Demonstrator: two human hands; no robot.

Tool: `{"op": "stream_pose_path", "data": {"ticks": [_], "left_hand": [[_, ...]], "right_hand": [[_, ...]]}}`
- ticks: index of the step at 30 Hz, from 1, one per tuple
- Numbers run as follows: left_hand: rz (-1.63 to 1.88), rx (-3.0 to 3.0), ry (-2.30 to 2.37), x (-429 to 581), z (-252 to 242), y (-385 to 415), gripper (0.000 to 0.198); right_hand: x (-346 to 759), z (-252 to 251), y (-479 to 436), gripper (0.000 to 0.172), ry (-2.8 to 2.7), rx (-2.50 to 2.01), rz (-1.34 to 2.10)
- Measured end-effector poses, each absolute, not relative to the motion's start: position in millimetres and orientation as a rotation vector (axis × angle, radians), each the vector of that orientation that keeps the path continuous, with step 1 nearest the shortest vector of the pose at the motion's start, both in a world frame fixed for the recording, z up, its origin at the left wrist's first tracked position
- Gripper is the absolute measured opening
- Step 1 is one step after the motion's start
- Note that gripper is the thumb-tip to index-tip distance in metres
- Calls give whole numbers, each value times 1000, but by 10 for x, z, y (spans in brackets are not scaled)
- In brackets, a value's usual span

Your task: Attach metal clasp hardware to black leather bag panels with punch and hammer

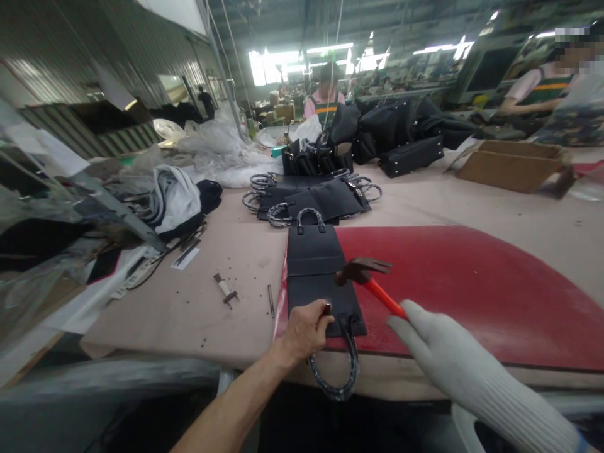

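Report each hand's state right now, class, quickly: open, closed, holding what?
Left hand: closed, holding a metal tool.
Right hand: closed, gloved, holding a hammer.

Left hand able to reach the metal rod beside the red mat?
Probably, though its grip isn't free: the left hand holds a small metal piece. The metal rod lies nearby, with nothing upright between.

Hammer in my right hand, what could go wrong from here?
A missed swing of the hammer might hit the bare left hand, which grips a small metal tool. If that tool slipped, it could mark the flat black bag underneath. The bag's near handle, hanging past the table edge, might snag.
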State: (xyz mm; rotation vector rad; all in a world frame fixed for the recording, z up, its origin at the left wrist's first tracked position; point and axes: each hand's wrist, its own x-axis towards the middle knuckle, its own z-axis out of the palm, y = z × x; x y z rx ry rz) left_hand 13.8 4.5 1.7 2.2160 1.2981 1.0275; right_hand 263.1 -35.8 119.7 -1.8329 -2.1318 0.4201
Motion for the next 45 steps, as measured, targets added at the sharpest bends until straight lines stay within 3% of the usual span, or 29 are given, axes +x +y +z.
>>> {"op": "stream_pose_path", "data": {"ticks": [5,10,15,18,22,25,28,32,45], "left_hand": [[1038,2223,1278,136,55,45,8],[1030,2231,1288,105,34,39,8],[972,2256,1160,121,15,24,10],[1103,1869,1254,116,57,55,11],[1345,1185,1430,-189,170,203,30],[1108,1309,1705,-637,283,349,31],[510,1637,2154,-1018,370,443,23],[-175,1888,2366,-1156,385,406,32],[41,1633,2302,-784,289,623,29]], "right_hand": [[2291,932,98,30,-1970,-1925,883],[2104,656,314,23,-1963,-2055,865],[2117,593,332,30,-1963,-2146,824],[2119,572,340,33,-1960,-2179,825],[2122,549,349,34,-1969,-2192,833],[2132,536,355,35,-1981,-2196,856],[2143,521,364,36,-1992,-2204,864],[2152,517,380,34,-2015,-2178,868],[2141,532,405,33,-2036,-2192,889]]}}
